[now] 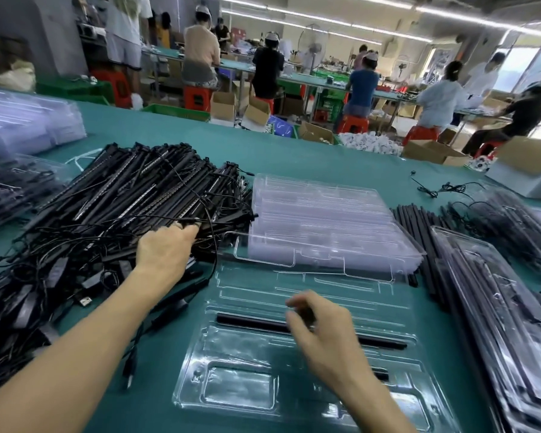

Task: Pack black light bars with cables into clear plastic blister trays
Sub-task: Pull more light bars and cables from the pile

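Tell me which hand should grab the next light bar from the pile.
Left. The left hand lies on the pile of light bars, fingertips among them; the right hand hovers over the open tray, across the bar seated in it, away from the pile.

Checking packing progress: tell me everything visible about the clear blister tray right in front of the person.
The clear blister tray is thin, glossy, see-through plastic moulded with long slots and rectangular pockets. It lies flat on the green table. One black light bar sits in a long slot; the blurred right hand is over it, contact unclear.
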{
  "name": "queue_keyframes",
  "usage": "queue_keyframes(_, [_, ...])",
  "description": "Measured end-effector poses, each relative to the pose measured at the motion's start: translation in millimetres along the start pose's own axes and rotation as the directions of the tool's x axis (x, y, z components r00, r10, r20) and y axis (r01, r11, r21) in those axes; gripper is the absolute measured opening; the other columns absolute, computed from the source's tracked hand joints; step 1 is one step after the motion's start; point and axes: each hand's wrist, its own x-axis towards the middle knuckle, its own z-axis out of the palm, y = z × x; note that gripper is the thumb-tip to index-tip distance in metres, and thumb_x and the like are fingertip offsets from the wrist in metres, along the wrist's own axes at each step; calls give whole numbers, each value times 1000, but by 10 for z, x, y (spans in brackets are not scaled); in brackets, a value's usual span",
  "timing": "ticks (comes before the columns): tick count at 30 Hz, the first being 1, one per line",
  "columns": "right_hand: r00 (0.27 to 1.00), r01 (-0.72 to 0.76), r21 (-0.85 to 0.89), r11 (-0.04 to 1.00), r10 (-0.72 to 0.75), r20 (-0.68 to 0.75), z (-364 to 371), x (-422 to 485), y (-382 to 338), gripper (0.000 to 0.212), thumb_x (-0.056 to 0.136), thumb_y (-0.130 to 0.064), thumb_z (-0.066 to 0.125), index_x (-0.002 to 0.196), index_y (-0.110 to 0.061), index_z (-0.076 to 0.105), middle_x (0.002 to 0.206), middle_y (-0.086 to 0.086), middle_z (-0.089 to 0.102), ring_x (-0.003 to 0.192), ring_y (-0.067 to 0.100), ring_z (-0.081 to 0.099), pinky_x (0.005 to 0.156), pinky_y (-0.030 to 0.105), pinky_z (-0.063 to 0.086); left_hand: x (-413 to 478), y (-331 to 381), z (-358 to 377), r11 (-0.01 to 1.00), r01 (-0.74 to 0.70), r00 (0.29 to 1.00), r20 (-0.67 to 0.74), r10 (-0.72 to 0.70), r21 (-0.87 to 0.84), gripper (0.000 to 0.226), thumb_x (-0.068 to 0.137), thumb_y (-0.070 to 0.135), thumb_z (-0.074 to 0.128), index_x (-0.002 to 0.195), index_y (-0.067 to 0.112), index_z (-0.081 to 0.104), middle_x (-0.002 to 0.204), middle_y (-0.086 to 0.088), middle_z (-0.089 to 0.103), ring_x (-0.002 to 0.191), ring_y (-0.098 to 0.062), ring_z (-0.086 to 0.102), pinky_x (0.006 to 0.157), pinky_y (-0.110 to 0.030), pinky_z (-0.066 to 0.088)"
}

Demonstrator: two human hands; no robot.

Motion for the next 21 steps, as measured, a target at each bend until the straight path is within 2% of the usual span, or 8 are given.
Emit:
queue_keyframes(3, [995,20,81,996,-27,92,354,412,-348,27,91,-26,59,117,-24,63,84,-17,61,79,-6,56,76,8,43,-95,34,42,1000,-12,999,-46,12,-13,15,100,30,51,113,26,57,97,0,65,90,-22,66,70,-36,48])
queue_keyframes(4, [992,-11,98,995,-2,128,478,542,-457,35,91,-28,59,125,-22,59,91,-16,62,85,-4,56,83,11,44,-115,38,58,999,-12,998,-54,11,-31,18,101,33,49,112,24,59,98,-1,65,92,-23,65,74,-38,47])
queue_keyframes(6, [972,-115,76,990,96,215,709,751,-626,45,89,-33,58,132,-20,52,107,-2,64,101,14,58,96,32,47,-148,50,90,999,-12,999,-42,10,-44,23,101,36,45,112,22,60,100,-4,66,96,-26,63,77,-40,46])
queue_keyframes(8, [954,-173,-11,985,170,246,872,863,-727,35,87,-39,56,117,-22,58,110,7,64,103,30,57,92,41,49,-155,48,115,996,-18,998,-54,14,-87,25,100,36,48,110,18,63,98,-7,66,96,-29,63,77,-41,45])
queue_keyframes(10, [965,-181,-28,983,183,190,929,926,-787,21,89,-40,52,90,-21,58,100,9,64,93,33,57,84,40,50,-148,31,113,993,-10,998,-60,2,-119,27,99,36,50,105,15,66,95,-9,68,95,-31,63,77,-42,45])
queue_keyframes(13, [993,-113,201,973,118,-13,819,1069,-825,34,98,-38,46,70,-18,50,75,0,59,69,16,52,65,33,40,-155,-47,122,992,25,1000,-15,-27,-121,31,101,39,47,105,18,68,94,-6,69,94,-27,63,78,-38,44])
queue_keyframes(17, [925,-214,462,860,330,-186,570,1297,-756,36,100,-31,44,68,-16,48,67,-3,49,66,15,40,61,35,34,-211,-146,127,993,22,1000,3,-22,-112,28,101,38,45,110,18,62,90,-5,67,87,-28,62,75,-38,45])
queue_keyframes(21, [838,-428,543,722,543,-62,565,1302,-495,27,98,-23,44,79,-9,57,66,2,45,62,19,35,57,33,29,-194,-186,-40,957,59,972,-202,-120,-285,23,98,28,56,98,4,57,68,-14,57,50,-26,48,49,-37,45])
